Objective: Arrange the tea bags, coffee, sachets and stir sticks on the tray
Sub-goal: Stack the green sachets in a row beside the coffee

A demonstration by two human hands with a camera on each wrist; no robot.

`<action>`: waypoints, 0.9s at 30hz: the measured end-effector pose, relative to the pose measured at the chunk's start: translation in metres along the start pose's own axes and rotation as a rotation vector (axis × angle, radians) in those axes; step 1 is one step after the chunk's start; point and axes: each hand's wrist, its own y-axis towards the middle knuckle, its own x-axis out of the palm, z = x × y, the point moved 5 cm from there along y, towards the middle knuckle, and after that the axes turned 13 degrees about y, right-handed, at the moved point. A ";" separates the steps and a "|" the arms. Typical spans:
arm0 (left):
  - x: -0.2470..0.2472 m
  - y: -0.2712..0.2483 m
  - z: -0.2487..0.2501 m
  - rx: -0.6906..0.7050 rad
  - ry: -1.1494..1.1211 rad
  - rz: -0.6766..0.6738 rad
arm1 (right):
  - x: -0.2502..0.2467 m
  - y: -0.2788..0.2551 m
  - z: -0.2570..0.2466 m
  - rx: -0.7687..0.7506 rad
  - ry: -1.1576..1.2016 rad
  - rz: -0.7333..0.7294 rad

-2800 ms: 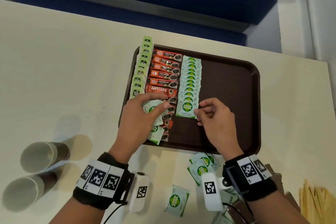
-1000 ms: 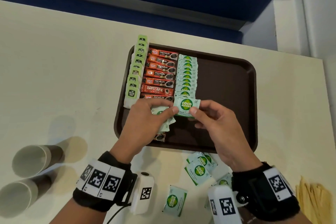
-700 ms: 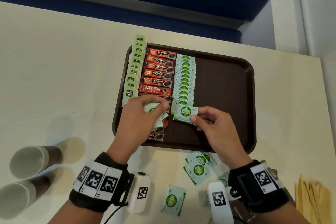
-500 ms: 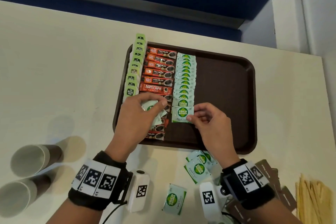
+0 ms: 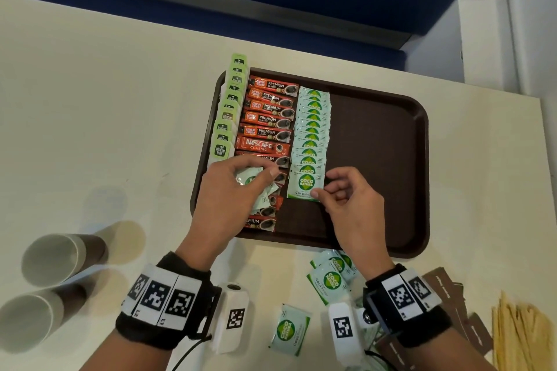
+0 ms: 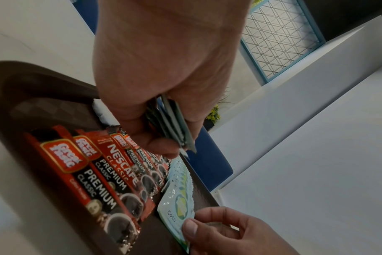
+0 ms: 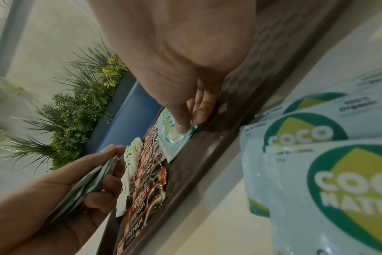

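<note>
Desk (image 5: 90,105), cream-coloured, fills most of the head frame; blue upholstery runs along the top, a white wall stands at upper right. Right wrist view shows green plants by a blue ledge at left; left wrist view shows a wire-mesh panel at upper right.

Tray (image 5: 376,159), dark brown, centre of frame. Its left part holds three columns: tea bags (image 5: 229,117) along the left rim, some overhanging it; coffee sticks (image 5: 266,123) next; sugar sachets (image 5: 312,129) overlapped like shingles. Right half of the tray floor is bare.

Two paper cups (image 5: 57,259) lie on their sides at lower left. Stir sticks (image 5: 521,337) sit at lower right beside brown packets (image 5: 446,289), off the tray. Loose sachets (image 5: 330,278) lie below the tray's near edge.

Left hand (image 5: 226,199): grip clenched on a small stack of sachets (image 5: 250,179), held above the coffee column. Right hand (image 5: 349,208): thumb and fingers pinch the front sachet (image 5: 304,184) by its lower right corner, at the near end of the sugar column.

Risks, as judged: releasing the front sachet askew would break the overlap; a nudge could slide the slick column sideways into the coffee. The left stack may fan or drop onto the sticks beneath. Overhanging tea bags could tip off the rim if the tray is bumped.
</note>
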 end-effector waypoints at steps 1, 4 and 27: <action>0.000 0.000 0.000 -0.002 -0.001 0.000 | 0.000 0.000 0.000 0.000 -0.001 0.000; 0.000 0.001 0.001 -0.005 -0.007 -0.006 | 0.000 0.001 0.001 0.009 -0.005 0.004; 0.029 -0.001 0.017 -0.030 -0.366 -0.282 | 0.015 -0.018 -0.052 0.243 0.441 -0.208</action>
